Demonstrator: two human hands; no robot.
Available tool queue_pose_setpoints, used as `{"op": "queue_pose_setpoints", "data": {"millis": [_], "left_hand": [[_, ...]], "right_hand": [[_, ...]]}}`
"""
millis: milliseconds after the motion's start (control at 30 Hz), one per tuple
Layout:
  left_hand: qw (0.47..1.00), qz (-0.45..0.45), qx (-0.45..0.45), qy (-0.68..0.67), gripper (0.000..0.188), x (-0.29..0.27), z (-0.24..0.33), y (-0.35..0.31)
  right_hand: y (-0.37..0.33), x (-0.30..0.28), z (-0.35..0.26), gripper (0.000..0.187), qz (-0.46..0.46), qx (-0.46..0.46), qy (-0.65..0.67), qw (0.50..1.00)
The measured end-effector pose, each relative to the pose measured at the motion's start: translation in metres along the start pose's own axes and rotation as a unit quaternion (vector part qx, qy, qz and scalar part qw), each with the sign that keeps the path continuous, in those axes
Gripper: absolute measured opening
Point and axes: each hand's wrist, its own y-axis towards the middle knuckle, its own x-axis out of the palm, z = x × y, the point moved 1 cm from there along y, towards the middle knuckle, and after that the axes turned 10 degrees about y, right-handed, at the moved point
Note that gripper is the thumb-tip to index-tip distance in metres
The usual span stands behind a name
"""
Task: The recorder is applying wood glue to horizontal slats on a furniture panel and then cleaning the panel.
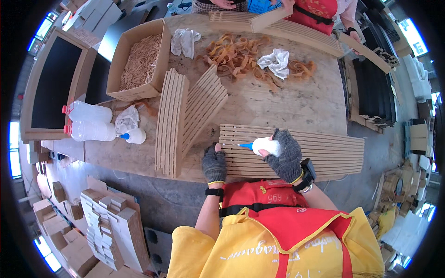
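My right hand (pixel 286 157), in a grey fingerless glove, is closed round a white glue bottle (pixel 266 147) lying nearly flat in the grip. Its blue nozzle points left, over the ends of a row of wooden slats (pixel 320 150) laid side by side along the table's near edge. Near the nozzle tip there are small white spots on the slats. At the left end of that row, my gloved left hand (pixel 214 164) rests with its fingers curled against the slat ends and its thumb tip showing. Part of those fingers is hidden from view.
Two more slat bundles (pixel 172 120) lie crossed at left. Behind them stand a carton of wooden dowels (pixel 139 65), a second glue bottle (pixel 136 135) and clear jugs (pixel 92 131). Brown bands (pixel 236 55) and white rags (pixel 276 62) cover the middle. Co-workers handle slats (pixel 269 19) across the table.
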Motion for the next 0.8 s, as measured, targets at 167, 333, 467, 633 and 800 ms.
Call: {"op": "queue_pose_setpoints", "data": {"millis": [167,333,467,633,800], "left_hand": [[1.0,-0.006,0.001,-0.005,0.045,0.0,-0.003,0.001],[1.0,-0.005,0.004,0.006,0.046,0.001,-0.001,0.0],[1.0,-0.005,-0.005,0.02,0.048,0.003,-0.002,0.001],[1.0,0.01,0.002,-0.004,0.048,0.008,-0.006,0.001],[0.999,-0.043,-0.01,0.016,0.043,0.006,-0.015,0.002]], "right_hand": [[-0.002,0.004,0.001,0.044,0.054,0.028,0.024,0.998],[-0.005,0.013,0.01,0.043,0.065,0.053,0.049,0.995],[-0.006,0.014,0.017,0.041,0.081,0.043,0.07,0.993],[-0.012,0.004,0.02,0.04,0.092,-0.012,0.048,0.995],[-0.02,-0.013,0.033,0.042,0.081,-0.021,0.029,0.996]]}}
